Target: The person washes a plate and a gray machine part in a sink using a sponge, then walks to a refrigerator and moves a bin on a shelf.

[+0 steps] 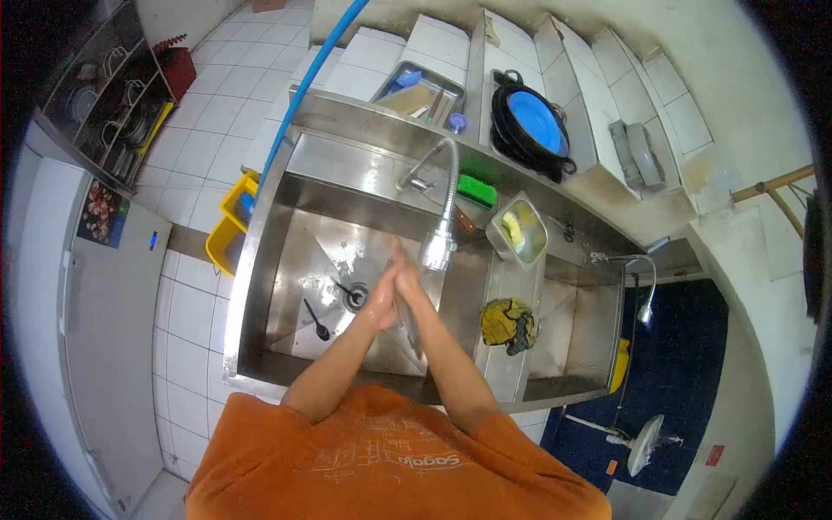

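Over the left basin of the steel sink point(238, 321), my left hand point(382, 301) and my right hand point(406, 270) are pressed together, palm to palm, below the faucet head point(438, 250). Between them sits a flat grey metal piece point(407, 328) with a narrow end toward me, like a knife blade. Its upper part and any handle are hidden by my hands. On the basin floor lie a black spoon point(317, 322) and a second dark utensil point(344, 288) by the drain point(354, 298).
Right of the basin are a steel container point(530, 251) with a yellow sponge point(514, 229), a green scrubber point(477, 190) and a crumpled cloth point(503, 321). Behind stand a utensil tray point(407, 97) and dark pans with a blue plate point(533, 121). A blue hose point(314, 78) crosses the left corner.
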`<state>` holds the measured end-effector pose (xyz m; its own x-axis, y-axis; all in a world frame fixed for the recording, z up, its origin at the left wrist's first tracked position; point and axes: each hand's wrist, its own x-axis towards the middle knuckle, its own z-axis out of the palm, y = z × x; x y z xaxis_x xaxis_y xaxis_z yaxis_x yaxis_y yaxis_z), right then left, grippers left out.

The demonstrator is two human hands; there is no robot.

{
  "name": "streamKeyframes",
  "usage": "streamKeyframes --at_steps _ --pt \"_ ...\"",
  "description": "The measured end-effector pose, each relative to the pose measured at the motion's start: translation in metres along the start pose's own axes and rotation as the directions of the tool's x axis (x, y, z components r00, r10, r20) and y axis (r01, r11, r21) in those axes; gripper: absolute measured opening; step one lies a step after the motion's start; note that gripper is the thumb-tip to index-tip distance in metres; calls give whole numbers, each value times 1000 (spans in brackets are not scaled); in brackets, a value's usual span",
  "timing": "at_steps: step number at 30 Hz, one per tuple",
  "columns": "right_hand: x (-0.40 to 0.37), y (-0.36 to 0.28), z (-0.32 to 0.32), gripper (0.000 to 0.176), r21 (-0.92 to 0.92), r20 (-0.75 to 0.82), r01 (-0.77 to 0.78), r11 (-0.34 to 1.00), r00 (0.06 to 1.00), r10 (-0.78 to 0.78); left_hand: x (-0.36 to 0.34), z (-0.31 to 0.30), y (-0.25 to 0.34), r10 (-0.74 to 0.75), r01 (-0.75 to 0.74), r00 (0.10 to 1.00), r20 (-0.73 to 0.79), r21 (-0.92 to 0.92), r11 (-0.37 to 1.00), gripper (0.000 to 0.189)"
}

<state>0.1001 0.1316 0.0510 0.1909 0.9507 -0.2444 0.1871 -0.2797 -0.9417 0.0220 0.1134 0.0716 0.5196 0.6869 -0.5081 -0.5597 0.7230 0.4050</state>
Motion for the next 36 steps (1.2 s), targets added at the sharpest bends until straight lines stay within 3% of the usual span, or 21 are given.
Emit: streamKeyframes --at_steps 2,3,4,5,8,9,10,12,13,14,16,17,21,23,27,29,30,31,32,34,36 --pt "3 -11 -7 51 -202 81 -91 975 991 109 0 2 0 37 -34 997 -64 50 998 68" --pt "1 -5 -6 51 -207 78 -88 974 991 106 4 0 2 38 -35 998 -58 47 998 68" --pt "-4 4 -5 50 -390 71 146 909 989 -129 11 -2 7 101 -101 995 -2 -77 992 66" --pt "-10 10 -6 48 -556 111 348 755 931 -348 19 -2 10 166 -154 985 43 -207 966 65" --pt "-50 -34 -23 47 -571 191 450 686 886 -423 28 12 27 193 -184 981 -8 -340 922 60" --pt "-50 -31 -28 42 -572 131 381 726 917 -377 28 16 28 190 -184 982 6 -216 959 54" --pt "-47 -27 -34 42 -576 127 376 726 918 -375 32 17 20 185 -178 983 10 -217 960 54" --pt "-36 -13 -45 37 -517 -18 -6 856 1000 -4 58 6 -15 127 -122 990 61 -79 989 47" --pt "-14 45 -47 32 -613 -33 -40 789 999 25 79 -10 -40 66 -65 994 91 -11 998 40" --pt "-20 43 -47 32 -614 -38 -43 788 999 25 73 -5 -34 63 -62 994 94 -10 998 40" --pt "-42 19 -43 33 -581 89 251 774 965 -246 51 10 -10 -116 144 977 178 -154 978 56" --pt "-52 0 -35 34 -436 5 274 857 953 -302 52 8 -7 -124 152 978 168 -162 975 55" --pt "-56 -8 -47 38 -564 72 390 728 901 -427 32 13 4 -81 98 975 206 -75 992 54" --pt "-36 4 -52 39 -643 91 138 753 990 -103 22 11 0 12 -4 986 167 -43 999 51" --pt "-36 -36 -23 45 -628 127 35 777 990 59 35 -32 -6 30 -27 999 45 -74 997 41" --pt "-31 -39 -16 55 -76 87 -116 990 989 122 31 -49 15 120 -103 982 -145 120 987 20" --pt "-23 -27 -17 55 -76 96 -114 991 988 121 31 -60 20 127 -109 980 -151 118 987 20" --pt "-15 -8 -20 62 239 217 -177 955 968 126 30 -71 21 187 -159 965 -184 158 974 20" --pt "-10 4 -23 70 520 328 -262 813 940 94 28 -80 21 246 -204 945 -214 201 958 21" --pt "-10 -30 -23 76 478 429 -321 818 897 102 14 -78 34 244 -173 947 -210 306 936 27" --pt "-3 -42 -21 78 497 584 -449 743 806 97 8 -74 38 343 -247 924 -172 416 875 21"
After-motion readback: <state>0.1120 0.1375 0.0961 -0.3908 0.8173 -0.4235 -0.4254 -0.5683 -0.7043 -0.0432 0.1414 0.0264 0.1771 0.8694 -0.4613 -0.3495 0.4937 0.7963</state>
